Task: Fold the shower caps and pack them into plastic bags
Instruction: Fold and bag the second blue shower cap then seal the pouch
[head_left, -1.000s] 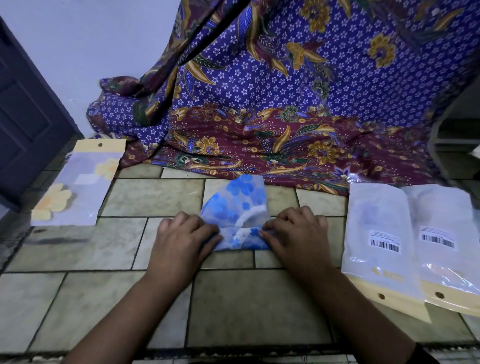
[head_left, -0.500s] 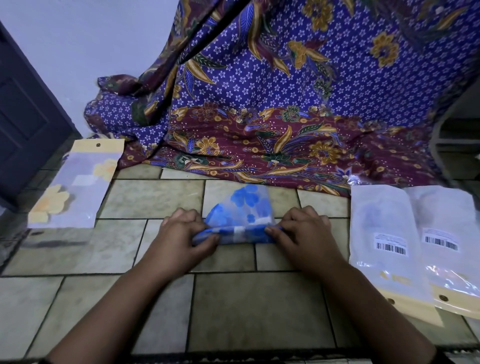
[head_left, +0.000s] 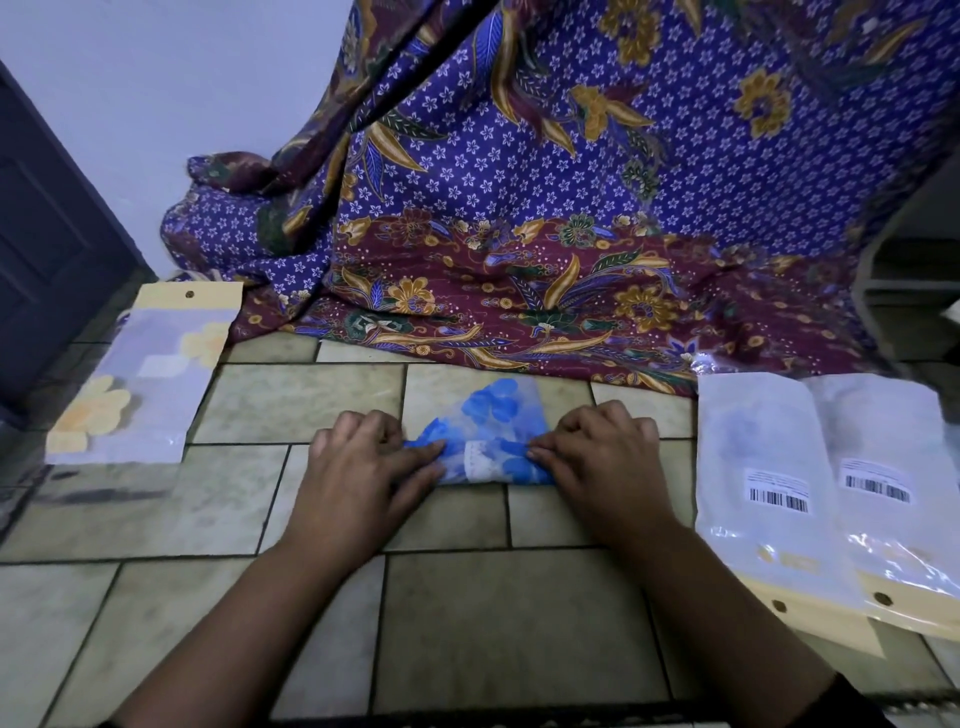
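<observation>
Shower cap, the blue-flowered one, lies on the tiled floor straight in front of you, only partly folded. Its near edge is gathered into a thick band with a strip of white trim showing, while the far part lies as one thin flap. Your left hand has the band's left end and your right hand has its right end. On both hands the fingers are curled in and pinch the fold, so neither hand is free.

Well to the left of the shower cap lies a yellow-flowered bag, its cap flat inside under a yellow header card; that one looks finished. To the right of the shower cap two more bags lie side by side, barcode labels up. The blue-tinted bag sits closer to the cap and shows a faint blue shape through the plastic. What the outer bag holds cannot be made out. Beyond the shower cap a patterned cloth drapes down onto the floor.

By my judgement you are midway through folding this piece. It probably needs another turn or two before it is small enough for a bag, and slipping it in is all still to do. At least one cap is packed.
</observation>
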